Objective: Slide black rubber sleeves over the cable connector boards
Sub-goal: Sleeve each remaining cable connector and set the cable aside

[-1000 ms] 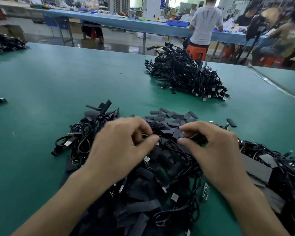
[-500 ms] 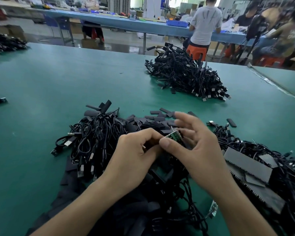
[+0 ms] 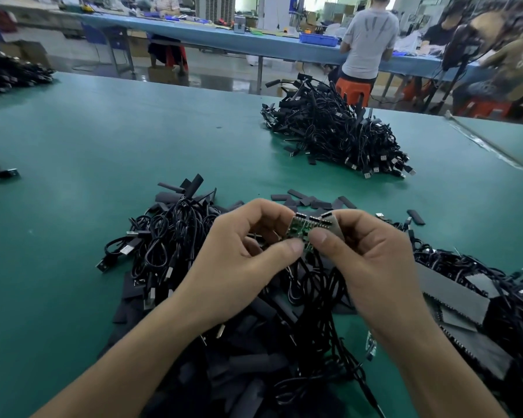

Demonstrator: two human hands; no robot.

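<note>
Both hands meet above a heap of black cables (image 3: 169, 245) and flat black rubber sleeves (image 3: 248, 366) on the green table. My left hand (image 3: 239, 254) and my right hand (image 3: 372, 257) pinch a small cluster of green connector boards (image 3: 302, 227) between thumbs and fingers. Black cables hang down from the boards. Loose short sleeves (image 3: 311, 202) lie just beyond the hands. No sleeve on the held boards is visible; fingers hide their lower edge.
A second pile of black cables (image 3: 338, 134) sits at the far middle right. Grey flat strips (image 3: 453, 294) lie among cables at the right. More cable piles (image 3: 9, 73) sit far left. People work at a blue bench (image 3: 254, 40) behind.
Both hands lifted out of the heap and came together. A cluster of green boards, picked up by the right hand, is now raised and pinched by both hands.
</note>
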